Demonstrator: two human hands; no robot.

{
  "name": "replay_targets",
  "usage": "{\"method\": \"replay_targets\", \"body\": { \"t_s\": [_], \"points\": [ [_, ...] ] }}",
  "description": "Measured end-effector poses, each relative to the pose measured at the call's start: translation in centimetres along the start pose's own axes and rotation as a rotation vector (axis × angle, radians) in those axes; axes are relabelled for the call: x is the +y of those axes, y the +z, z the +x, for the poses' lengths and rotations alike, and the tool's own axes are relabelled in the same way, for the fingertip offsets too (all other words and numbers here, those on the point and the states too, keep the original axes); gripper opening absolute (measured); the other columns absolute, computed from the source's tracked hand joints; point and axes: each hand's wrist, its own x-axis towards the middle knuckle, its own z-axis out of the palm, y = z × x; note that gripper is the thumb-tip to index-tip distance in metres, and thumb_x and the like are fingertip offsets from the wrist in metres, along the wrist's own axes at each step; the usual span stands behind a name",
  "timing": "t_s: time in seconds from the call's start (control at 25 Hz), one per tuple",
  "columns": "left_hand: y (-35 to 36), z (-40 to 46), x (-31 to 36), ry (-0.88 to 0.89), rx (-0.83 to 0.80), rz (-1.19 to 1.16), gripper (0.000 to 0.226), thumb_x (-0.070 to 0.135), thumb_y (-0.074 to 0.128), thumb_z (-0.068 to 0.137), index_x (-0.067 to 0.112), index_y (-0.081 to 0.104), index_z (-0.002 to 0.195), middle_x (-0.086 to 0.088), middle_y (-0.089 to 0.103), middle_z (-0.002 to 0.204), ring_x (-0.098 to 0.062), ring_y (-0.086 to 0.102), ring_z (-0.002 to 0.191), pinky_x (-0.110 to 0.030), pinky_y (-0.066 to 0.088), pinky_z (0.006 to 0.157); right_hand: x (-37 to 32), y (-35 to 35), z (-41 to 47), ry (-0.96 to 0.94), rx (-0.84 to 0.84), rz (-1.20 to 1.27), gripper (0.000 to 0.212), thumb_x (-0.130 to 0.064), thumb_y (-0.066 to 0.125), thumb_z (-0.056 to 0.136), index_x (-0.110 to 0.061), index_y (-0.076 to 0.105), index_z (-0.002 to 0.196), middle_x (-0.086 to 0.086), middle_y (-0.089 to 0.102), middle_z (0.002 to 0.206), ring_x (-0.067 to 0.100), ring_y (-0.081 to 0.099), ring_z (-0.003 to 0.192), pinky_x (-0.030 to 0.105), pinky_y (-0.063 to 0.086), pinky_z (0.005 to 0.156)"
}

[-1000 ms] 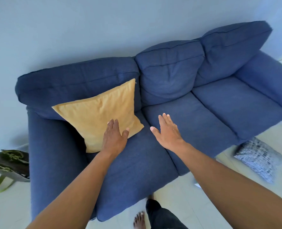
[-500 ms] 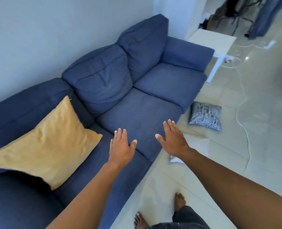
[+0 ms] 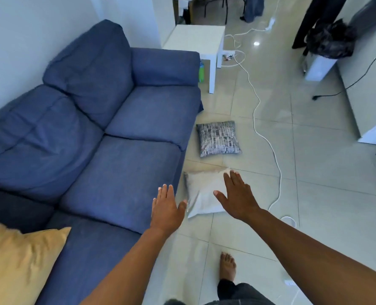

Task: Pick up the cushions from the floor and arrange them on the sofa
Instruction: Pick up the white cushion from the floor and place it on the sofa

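Observation:
A blue sofa (image 3: 121, 164) fills the left of the view. A yellow cushion (image 3: 13, 260) leans on it at the bottom left. On the tiled floor beside the sofa's front lies a white cushion (image 3: 201, 192), and a grey patterned cushion (image 3: 218, 138) lies a little farther away. My left hand (image 3: 166, 211) hovers open over the sofa's front edge, left of the white cushion. My right hand (image 3: 237, 198) is open with fingers spread, above the white cushion's right side and covering part of it. Neither hand holds anything.
A white cable (image 3: 268, 142) snakes across the floor right of the cushions. A white side table (image 3: 196, 40) stands past the sofa's far arm. My bare foot (image 3: 227, 266) is on the tiles. A dark bag on a white stand (image 3: 328, 42) sits at the upper right.
The view has swung right from the yellow cushion toward the floor. My left hand left the yellow cushion, and both open hands now reach over the white cushion on the floor.

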Motion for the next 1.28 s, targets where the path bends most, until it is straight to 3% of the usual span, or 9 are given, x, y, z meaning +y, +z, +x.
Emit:
{"method": "replay_targets", "body": {
  "t_s": [0.24, 0.76, 1.04, 1.28],
  "points": [
    [2.3, 4.3, 4.7, -0.046, -0.069, 0.0, 0.079, 0.047, 0.047, 0.109, 0.01, 0.013, 0.17, -0.012, 0.006, 0.18, -0.029, 0.002, 0.167, -0.047, 0.012, 0.135, 4.8, -1.4, 4.2, 0.029, -0.051, 0.043, 0.077, -0.051, 0.039, 0.11, -0.008, 0.013, 0.168, 0.016, 0.003, 0.178, 0.031, -0.001, 0.165, 0.054, 0.018, 0.128],
    [3.6, 19.8, 5.8, -0.042, -0.245, 0.027, 0.076, 0.044, 0.044, 0.111, 0.007, 0.013, 0.17, -0.016, 0.008, 0.179, -0.032, 0.01, 0.166, -0.046, 0.016, 0.133, 7.0, -0.7, 17.5, 0.148, -0.13, 0.121, 0.079, -0.051, 0.042, 0.109, -0.008, 0.012, 0.168, 0.015, 0.004, 0.178, 0.029, 0.001, 0.165, 0.051, 0.015, 0.13],
    [8.5, 27.9, 4.3, -0.143, -0.35, 0.059, 0.073, 0.042, 0.044, 0.111, 0.006, 0.017, 0.169, -0.017, 0.013, 0.179, -0.033, 0.016, 0.165, -0.048, 0.022, 0.131, 9.8, 3.8, 26.0, 0.191, -0.211, 0.154, 0.078, -0.048, 0.044, 0.109, -0.007, 0.013, 0.168, 0.015, 0.005, 0.178, 0.03, 0.003, 0.165, 0.048, 0.014, 0.129],
    [19.3, 36.1, 0.5, -0.275, -0.42, 0.062, 0.072, 0.042, 0.045, 0.11, 0.007, 0.021, 0.168, -0.016, 0.021, 0.177, -0.033, 0.023, 0.163, -0.046, 0.027, 0.126, 16.4, 14.5, 36.1, 0.24, -0.257, 0.182, 0.08, -0.045, 0.051, 0.108, -0.001, 0.018, 0.166, 0.023, 0.016, 0.175, 0.035, 0.013, 0.163, 0.048, 0.018, 0.13]
  ]
}}
